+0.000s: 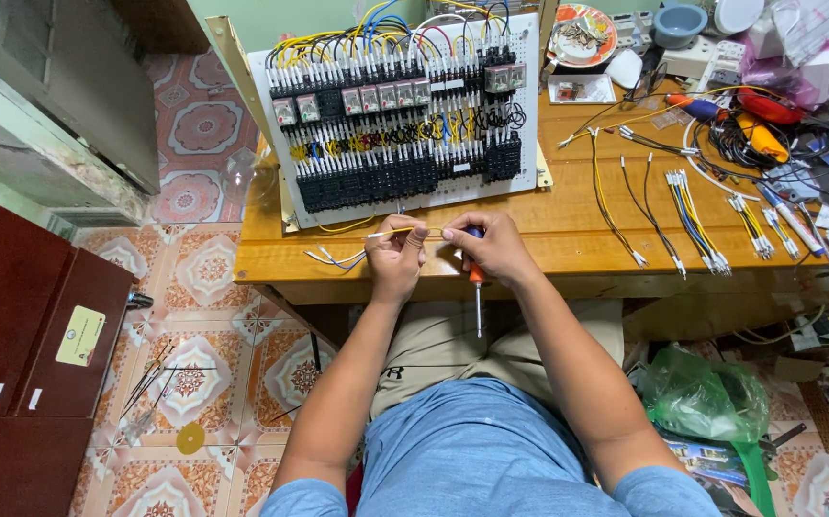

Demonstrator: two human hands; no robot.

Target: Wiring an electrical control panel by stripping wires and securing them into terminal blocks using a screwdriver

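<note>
Both hands pinch thin yellow wire [405,232], taut, horizontal; white-tipped end.

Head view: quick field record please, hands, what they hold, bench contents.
left hand: pinches a thin yellow wire at its left part
right hand: pinches the same wire's right part, with an orange-handled screwdriver tucked in the palm, shaft pointing down
wiring panel: white board with rows of black terminal blocks and relays, lying behind the hands
wooden table: bears the panel
cut wires: loose bundles with ferrules, right of the panel
green bag: on the floor, lower right
</note>
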